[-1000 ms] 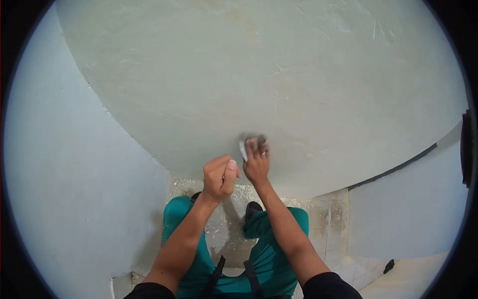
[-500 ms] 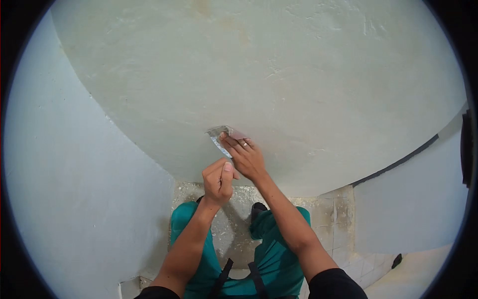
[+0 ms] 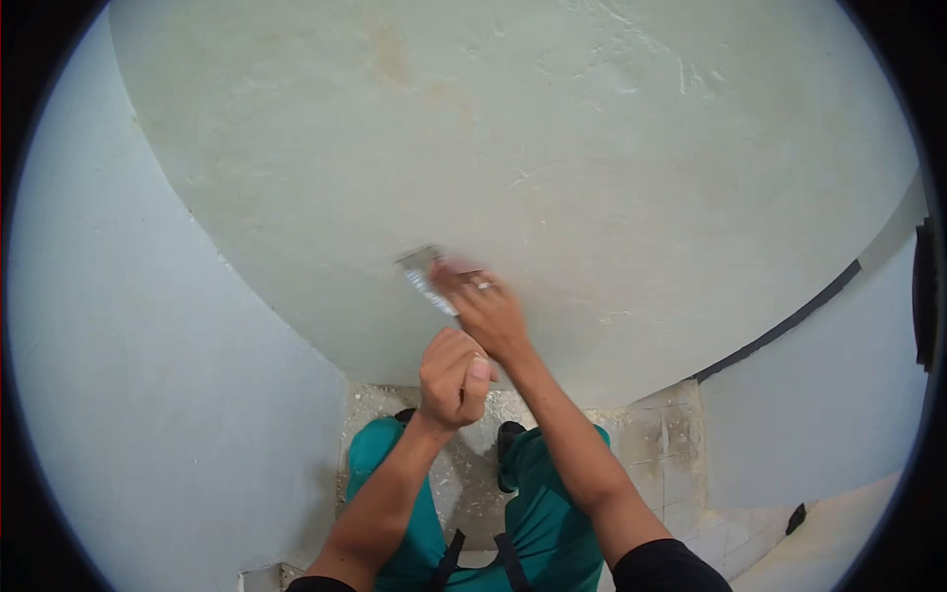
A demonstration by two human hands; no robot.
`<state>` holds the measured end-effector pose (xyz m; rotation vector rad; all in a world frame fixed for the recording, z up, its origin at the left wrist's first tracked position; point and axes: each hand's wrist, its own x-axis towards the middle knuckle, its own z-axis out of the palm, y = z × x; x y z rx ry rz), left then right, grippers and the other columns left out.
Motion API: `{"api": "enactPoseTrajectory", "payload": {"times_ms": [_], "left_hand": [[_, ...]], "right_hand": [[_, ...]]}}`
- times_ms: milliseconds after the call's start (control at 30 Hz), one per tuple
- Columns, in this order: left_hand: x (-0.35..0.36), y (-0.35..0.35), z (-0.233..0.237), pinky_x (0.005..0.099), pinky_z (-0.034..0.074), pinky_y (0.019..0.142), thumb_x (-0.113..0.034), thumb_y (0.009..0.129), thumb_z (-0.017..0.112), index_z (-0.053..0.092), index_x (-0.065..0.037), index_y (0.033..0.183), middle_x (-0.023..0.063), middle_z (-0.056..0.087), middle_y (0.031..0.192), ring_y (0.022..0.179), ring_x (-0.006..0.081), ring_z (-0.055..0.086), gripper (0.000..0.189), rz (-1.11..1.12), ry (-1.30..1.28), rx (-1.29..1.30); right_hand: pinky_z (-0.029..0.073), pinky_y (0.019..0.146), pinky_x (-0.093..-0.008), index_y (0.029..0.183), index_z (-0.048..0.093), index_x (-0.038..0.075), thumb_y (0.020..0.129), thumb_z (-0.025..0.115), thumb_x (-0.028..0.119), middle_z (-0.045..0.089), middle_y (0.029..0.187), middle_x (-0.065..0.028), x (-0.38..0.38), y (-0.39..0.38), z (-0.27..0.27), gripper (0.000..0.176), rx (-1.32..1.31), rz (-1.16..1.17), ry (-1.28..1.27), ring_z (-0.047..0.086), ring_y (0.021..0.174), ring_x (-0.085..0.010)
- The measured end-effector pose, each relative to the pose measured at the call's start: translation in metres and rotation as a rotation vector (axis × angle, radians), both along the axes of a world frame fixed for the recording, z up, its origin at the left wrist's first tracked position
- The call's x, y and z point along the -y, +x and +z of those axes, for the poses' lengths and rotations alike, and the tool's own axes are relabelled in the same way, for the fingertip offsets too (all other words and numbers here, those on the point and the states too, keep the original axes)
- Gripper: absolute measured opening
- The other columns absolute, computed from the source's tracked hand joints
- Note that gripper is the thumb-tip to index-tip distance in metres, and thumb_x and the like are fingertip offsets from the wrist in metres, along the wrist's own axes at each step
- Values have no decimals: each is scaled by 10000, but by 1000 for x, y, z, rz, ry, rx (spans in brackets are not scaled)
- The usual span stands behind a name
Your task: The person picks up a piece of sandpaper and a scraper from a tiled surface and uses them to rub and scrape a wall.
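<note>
My right hand (image 3: pixel 483 308), with a ring on one finger, presses a thin sheet of sandpaper (image 3: pixel 426 281) against the pale grey-green wall (image 3: pixel 592 178). A printed white backing shows along the sheet's lower left edge, and the fingertips are blurred. Just below and to the left, my left hand (image 3: pixel 455 379) is curled closed in front of the wall's lower part. Whether it has anything inside cannot be made out.
A bluish side wall (image 3: pixel 168 345) stands at the left and another (image 3: pixel 809 395) at the right. The tiled floor (image 3: pixel 651 434) is dusty with pale debris. My legs in green trousers (image 3: pixel 557 503) are bent below my arms. A small black object (image 3: pixel 795 519) lies at the lower right.
My left hand has moved right and down, nearer my right wrist. The sheet and my right fingers have shifted slightly left. The view has also shifted a little.
</note>
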<state>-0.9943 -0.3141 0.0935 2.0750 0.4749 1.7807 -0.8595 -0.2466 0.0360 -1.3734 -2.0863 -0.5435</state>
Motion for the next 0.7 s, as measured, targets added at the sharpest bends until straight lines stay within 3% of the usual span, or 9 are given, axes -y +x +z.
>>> {"api": "enactPoseTrajectory", "payload": {"times_ms": [100, 167, 267, 333, 367, 467, 567, 633, 700], "left_hand": [[8, 2, 2, 386, 411, 663, -125, 904, 471, 574, -54, 571, 62, 539, 589, 577, 217, 521, 356, 3, 7, -34], [11, 3, 4, 385, 412, 690, -126, 905, 469, 575, -55, 573, 62, 544, 599, 596, 217, 533, 356, 4, 8, -51], [15, 9, 8, 384, 406, 719, -94, 889, 506, 578, -53, 591, 61, 538, 611, 614, 228, 534, 309, -3, 42, -19], [15, 14, 8, 383, 404, 737, -79, 881, 522, 581, -52, 600, 60, 534, 616, 623, 232, 534, 288, 0, 62, -2], [14, 16, 7, 382, 405, 748, -79, 882, 520, 582, -53, 600, 60, 535, 617, 626, 232, 536, 290, 6, 72, -4], [6, 9, 5, 381, 406, 763, -87, 890, 507, 585, -56, 600, 61, 537, 619, 632, 229, 540, 302, 11, 51, -10], [7, 0, 4, 381, 404, 766, -114, 909, 464, 582, -56, 589, 60, 561, 630, 641, 215, 554, 346, 34, 22, -40], [8, -4, 5, 382, 403, 767, -123, 916, 458, 580, -58, 587, 59, 563, 632, 641, 213, 554, 356, 45, 10, -40], [8, -5, 6, 382, 403, 767, -115, 914, 483, 580, -61, 595, 59, 544, 625, 634, 222, 542, 337, 34, 13, -29]], "right_hand": [[254, 1206, -498, 1479, 484, 74, 891, 538, 82, 413, 1568, -157, 8, 47, 47, 590, -120, -295, 357, 359, 1471, -328], [129, 1242, -504, 1492, 434, 19, 1020, 442, 113, 260, 1638, -188, 17, 53, 80, 482, -623, -308, 522, 191, 1528, -393], [148, 1243, -474, 1491, 447, 60, 969, 506, 128, 301, 1621, -198, 2, 14, 34, 530, -553, -255, 470, 244, 1517, -361], [307, 1181, -458, 1456, 495, 92, 881, 575, 138, 520, 1460, -199, -4, -22, 4, 583, -114, -185, -124, 475, 1380, -326], [386, 1102, -461, 1432, 520, 94, 840, 593, 132, 603, 1309, -177, 3, -27, 2, 598, -117, 50, 10, 564, 1239, -315], [472, 1018, -479, 1391, 561, 96, 809, 605, 126, 684, 1172, -148, -8, -15, -8, 584, -75, 74, 42, 650, 1107, -307], [234, 1223, -497, 1471, 469, 19, 901, 557, 149, 371, 1581, -198, 8, 47, 24, 591, -88, -284, 239, 326, 1484, -334], [44, 1248, -506, 1558, 302, 0, 1069, 365, 165, 224, 1646, -202, 22, 72, 42, 520, -555, -336, 434, 105, 1549, -362], [23, 1248, -498, 1570, 268, 1, 1049, 393, 139, 212, 1650, -205, 18, 55, 27, 553, -723, -331, 440, 81, 1552, -359]]}}
